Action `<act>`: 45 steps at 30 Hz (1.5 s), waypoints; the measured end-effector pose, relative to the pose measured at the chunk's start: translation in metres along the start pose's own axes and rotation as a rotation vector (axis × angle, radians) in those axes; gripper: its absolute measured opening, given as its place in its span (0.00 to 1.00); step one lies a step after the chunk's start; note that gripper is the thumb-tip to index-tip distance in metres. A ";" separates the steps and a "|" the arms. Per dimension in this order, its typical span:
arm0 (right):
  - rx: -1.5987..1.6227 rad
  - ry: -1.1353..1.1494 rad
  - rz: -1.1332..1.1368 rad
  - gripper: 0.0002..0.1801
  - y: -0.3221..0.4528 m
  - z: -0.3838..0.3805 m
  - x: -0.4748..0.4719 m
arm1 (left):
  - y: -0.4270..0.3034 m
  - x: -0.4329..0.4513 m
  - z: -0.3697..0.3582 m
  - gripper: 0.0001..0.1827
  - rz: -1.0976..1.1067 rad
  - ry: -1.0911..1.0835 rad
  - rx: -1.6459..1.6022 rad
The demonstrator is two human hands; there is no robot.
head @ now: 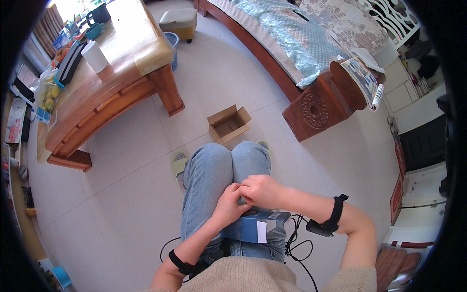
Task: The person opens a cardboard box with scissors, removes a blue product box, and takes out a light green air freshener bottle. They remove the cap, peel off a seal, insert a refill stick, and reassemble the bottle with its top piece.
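Observation:
Both hands meet above my lap, over jeans. My left hand (232, 205) and my right hand (262, 189) close around a small greyish object (241, 200); the fingers hide most of it, so its kind cannot be told. Just below the hands, a blue cardboard box (243, 229) with a white flap lies across my thighs, close to my left hand and wrist. On the floor past my knees stands an open brown cardboard box (229, 126), its flaps raised and its visible inside bare.
A wooden table (120, 93) with a white cylinder (95, 56) on it is at the upper left. A bed (270, 43) and a carved wooden end piece (315, 109) stand at the upper right. Black cables (301, 252) hang beside my right thigh. A waste basket (173, 47) is by the table.

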State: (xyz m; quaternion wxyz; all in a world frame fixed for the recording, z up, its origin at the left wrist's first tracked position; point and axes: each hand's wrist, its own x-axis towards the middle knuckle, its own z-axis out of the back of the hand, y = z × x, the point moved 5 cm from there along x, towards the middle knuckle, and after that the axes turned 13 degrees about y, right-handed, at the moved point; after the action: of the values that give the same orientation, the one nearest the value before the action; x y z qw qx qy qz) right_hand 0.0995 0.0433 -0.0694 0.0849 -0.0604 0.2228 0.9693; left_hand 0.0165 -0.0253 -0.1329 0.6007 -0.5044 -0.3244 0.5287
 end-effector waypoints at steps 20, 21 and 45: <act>0.036 0.326 -0.099 0.13 -0.001 -0.003 0.021 | 0.012 0.001 -0.004 0.20 -0.037 0.034 -0.084; 0.047 0.322 -0.102 0.13 -0.001 -0.003 0.021 | 0.012 0.001 -0.004 0.20 -0.036 0.028 -0.089; 0.050 0.180 -0.235 0.10 0.012 -0.002 0.011 | 0.015 -0.001 -0.005 0.20 -0.112 0.020 -0.130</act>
State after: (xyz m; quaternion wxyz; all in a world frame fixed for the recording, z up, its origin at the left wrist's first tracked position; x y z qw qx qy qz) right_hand 0.0862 0.0331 -0.0677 0.1790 -0.1707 0.2449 0.9375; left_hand 0.0159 -0.0289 -0.1480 0.5986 -0.5286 -0.3796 0.4672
